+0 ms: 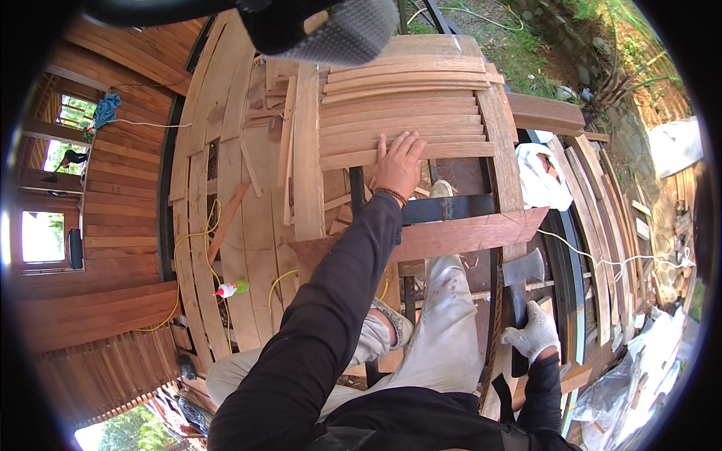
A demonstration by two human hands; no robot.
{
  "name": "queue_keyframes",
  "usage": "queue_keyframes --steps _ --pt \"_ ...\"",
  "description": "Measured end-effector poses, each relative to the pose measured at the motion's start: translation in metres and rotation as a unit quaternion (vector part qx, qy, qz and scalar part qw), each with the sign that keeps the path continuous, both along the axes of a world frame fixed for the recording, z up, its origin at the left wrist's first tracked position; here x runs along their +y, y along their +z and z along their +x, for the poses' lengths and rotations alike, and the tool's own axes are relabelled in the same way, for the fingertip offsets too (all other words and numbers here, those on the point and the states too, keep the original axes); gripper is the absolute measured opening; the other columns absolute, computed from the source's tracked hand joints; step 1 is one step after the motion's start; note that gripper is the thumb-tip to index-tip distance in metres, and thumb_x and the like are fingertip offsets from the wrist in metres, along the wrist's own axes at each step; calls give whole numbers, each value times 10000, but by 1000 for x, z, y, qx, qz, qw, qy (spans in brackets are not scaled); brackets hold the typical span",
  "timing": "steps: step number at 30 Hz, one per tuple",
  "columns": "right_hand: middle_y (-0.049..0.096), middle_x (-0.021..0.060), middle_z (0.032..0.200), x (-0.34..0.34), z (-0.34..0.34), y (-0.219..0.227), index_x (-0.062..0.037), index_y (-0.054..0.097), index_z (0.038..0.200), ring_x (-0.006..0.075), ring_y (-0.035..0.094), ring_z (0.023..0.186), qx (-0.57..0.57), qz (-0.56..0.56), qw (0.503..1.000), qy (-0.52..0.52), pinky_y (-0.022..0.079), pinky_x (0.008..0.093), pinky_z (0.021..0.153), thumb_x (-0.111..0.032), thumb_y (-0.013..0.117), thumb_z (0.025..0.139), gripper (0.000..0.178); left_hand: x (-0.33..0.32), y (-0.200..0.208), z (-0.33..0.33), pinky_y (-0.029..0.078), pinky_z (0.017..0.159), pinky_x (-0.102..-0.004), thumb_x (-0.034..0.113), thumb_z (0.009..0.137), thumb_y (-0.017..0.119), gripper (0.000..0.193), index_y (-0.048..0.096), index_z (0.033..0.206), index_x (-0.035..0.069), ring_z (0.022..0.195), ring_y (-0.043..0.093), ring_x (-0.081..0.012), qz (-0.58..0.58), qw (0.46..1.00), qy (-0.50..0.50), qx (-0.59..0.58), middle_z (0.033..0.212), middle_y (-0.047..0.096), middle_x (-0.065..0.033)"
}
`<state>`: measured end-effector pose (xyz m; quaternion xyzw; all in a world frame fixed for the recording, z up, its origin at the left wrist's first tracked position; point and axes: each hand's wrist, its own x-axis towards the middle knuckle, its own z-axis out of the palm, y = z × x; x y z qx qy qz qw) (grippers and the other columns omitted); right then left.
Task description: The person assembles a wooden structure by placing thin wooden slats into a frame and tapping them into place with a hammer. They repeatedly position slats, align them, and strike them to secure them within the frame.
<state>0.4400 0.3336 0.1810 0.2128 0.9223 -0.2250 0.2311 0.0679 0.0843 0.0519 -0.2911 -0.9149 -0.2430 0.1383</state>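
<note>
— Left hand (398, 161), status?

— Bare, fingers spread flat and pressed on the stacked wooden slats (402, 124), at the lower edge of the stack. A beaded bracelet (391, 195) sat at the wrist, above a dark sleeve.

— And the right hand (532, 331)?

— Gloved in white, fingers curled shut around the dark handle of a hatchet (523, 278). The grey blade pointed away from the person, low on the right side, well apart from the slats.

— Where did the slats lie?

— Across a wooden frame (451, 234) that served as the surface, with a reddish plank along its near edge and upright boards at either side.

— Anything else noted?

— A yellow cord (203, 240) ran over the floor planks to the left, with a small green-and-white bottle (232, 288) beside it. A white plastic bag (543, 177) lay just right of the frame. The person's pale trousers (444, 323) showed below.
</note>
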Motion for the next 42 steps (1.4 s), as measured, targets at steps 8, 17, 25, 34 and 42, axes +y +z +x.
queue_keyframes --steps 8,17,25,34,42 --pt "668 126 903 -3 -43 0 57 482 1292 213 700 677 114 -426 834 -332 614 349 602 47 703 731 603 5 -1 3 218 1259 -629 77 873 740 425 671 1288 144 1412 537 -250 5 1000 7 -13 1433 650 -41" --pt "608 99 860 21 -197 -24 -34 477 1201 217 648 630 134 -538 774 -306 577 387 526 -48 640 960 291 6 3 -5 227 1249 -656 105 898 732 441 667 1330 169 1433 522 -223 -52 998 7 -40 1474 634 -16" --pt "616 65 839 33 -202 -15 -50 576 1095 185 635 600 89 -529 791 -295 563 350 493 -117 628 992 133 1 0 -5 220 1255 -677 140 932 718 472 636 1396 185 1476 477 -192 -79 995 11 -63 1530 587 9" --pt "615 62 836 20 -205 -9 -73 544 1165 191 640 610 59 -516 798 -306 556 347 504 -114 631 981 207 -4 -2 -9 219 1254 -674 131 930 697 454 646 1377 189 1484 468 -184 -92 994 12 -53 1541 582 10" --pt "611 83 828 26 -203 -10 -51 521 1158 208 638 589 77 -514 795 -312 554 370 480 -102 650 969 234 -1 6 -6 254 1238 -678 120 905 718 448 665 1345 185 1466 495 -189 -85 994 6 -68 1532 593 6"
